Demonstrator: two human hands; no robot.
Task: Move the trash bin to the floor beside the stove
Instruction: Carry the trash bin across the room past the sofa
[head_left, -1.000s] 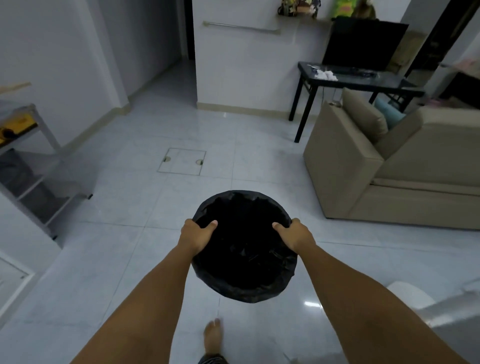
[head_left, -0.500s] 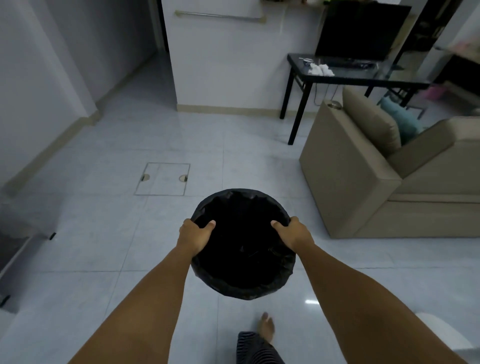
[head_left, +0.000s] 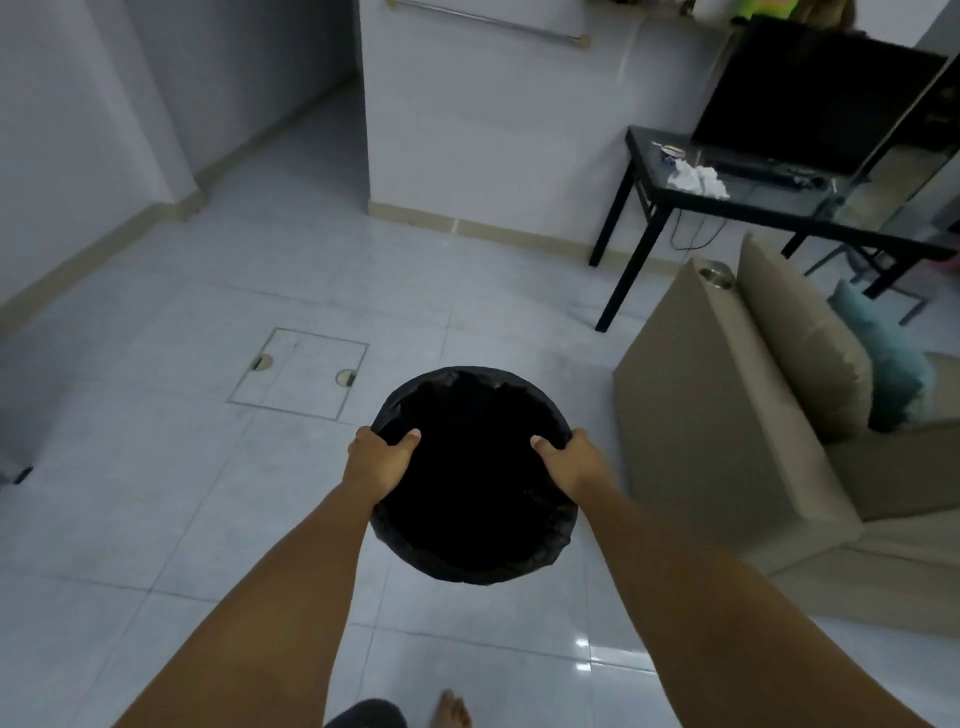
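A round trash bin (head_left: 475, 478) lined with a black bag hangs in the air in front of me, its dark mouth facing up. My left hand (head_left: 379, 462) grips the rim on the left side, thumb hooked inside. On the opposite side my right hand (head_left: 569, 462) holds the rim the same way. The bin is above the pale tiled floor (head_left: 156, 519), clear of it. No stove shows in this view.
A beige sofa (head_left: 727, 415) with cushions stands close on the right. Behind it is a black table (head_left: 675, 202) carrying a dark screen (head_left: 810, 93). A floor hatch (head_left: 298, 373) lies ahead left. A corridor opens at the back left. My bare foot (head_left: 452, 709) shows below.
I have walked forward holding the bin; the sofa and hatch have come nearer, and the shelf unit at the left has slid out of view. Both grips are unchanged.
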